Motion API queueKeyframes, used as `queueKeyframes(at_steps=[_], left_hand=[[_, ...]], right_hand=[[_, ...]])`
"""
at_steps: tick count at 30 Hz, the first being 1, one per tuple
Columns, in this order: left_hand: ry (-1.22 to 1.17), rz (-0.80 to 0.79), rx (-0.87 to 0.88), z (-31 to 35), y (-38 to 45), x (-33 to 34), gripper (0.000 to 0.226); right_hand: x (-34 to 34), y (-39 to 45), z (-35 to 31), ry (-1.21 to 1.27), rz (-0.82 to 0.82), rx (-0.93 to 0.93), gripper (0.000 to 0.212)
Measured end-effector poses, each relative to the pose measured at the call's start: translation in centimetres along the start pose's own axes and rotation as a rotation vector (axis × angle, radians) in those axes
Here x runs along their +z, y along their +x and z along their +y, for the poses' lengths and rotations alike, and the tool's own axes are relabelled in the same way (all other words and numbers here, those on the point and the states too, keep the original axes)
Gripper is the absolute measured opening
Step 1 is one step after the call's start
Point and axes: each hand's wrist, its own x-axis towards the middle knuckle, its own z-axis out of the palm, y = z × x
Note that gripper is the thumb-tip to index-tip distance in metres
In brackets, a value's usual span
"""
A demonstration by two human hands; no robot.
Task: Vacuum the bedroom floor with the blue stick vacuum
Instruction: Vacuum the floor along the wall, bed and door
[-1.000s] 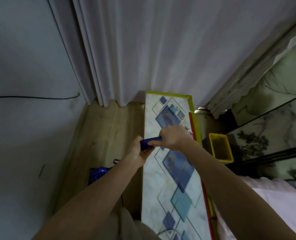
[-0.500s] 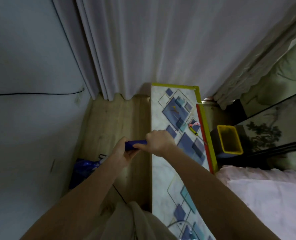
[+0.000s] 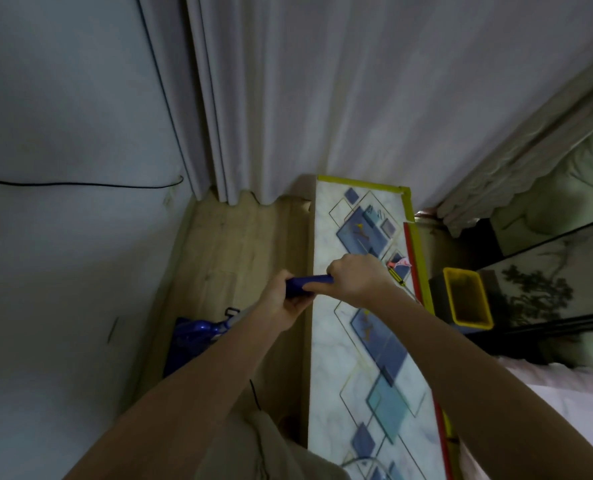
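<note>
Both hands grip the blue handle of the stick vacuum. My left hand wraps its lower end and my right hand closes over its top end. The vacuum's blue body sits low on the wooden floor, close to the left wall, partly hidden under my left forearm. The stick between handle and body is mostly covered by that arm.
A long patterned panel with yellow and red edging lies along the floor's right side. Grey curtains hang at the far end. A yellow bin stands right of the panel, a pink bed at lower right. A thin black cord trails below.
The view has shifted slightly; both hands with the handle sit a little further right and forward than half a second ago, and the vacuum body has slid forward along the left wall.
</note>
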Motion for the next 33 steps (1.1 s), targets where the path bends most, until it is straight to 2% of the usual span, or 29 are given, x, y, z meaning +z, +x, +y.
queueKeyframes(at_steps=[6,10,18,23,28,33], left_hand=[[-0.041,0.039,0.015,0.4,0.5,-1.9,0.011],[-0.083,0.062,0.055,1.5,0.6,-3.4,0.007],[-0.101,-0.004,0.098,2.4,0.8,-3.9,0.005],[-0.094,-0.053,0.099,1.1,1.1,-4.3,0.023],[-0.033,-0.073,0.082,-1.2,1.3,-3.4,0.025],[-0.014,-0.140,0.043,-2.8,1.1,-0.2,0.019]], right_hand=[[1.0,0.7,-1.9,0.022,-0.019,-0.031,0.075],[0.8,1.7,-3.7,0.034,-0.016,-0.057,0.075],[-0.1,2.7,-4.0,0.069,0.004,-0.061,0.071],[0.7,1.8,-3.3,0.129,-0.040,-0.026,0.069],[2.5,-0.1,-1.8,0.168,-0.083,0.025,0.068],[1.7,-1.6,1.7,0.115,-0.036,0.068,0.074]])
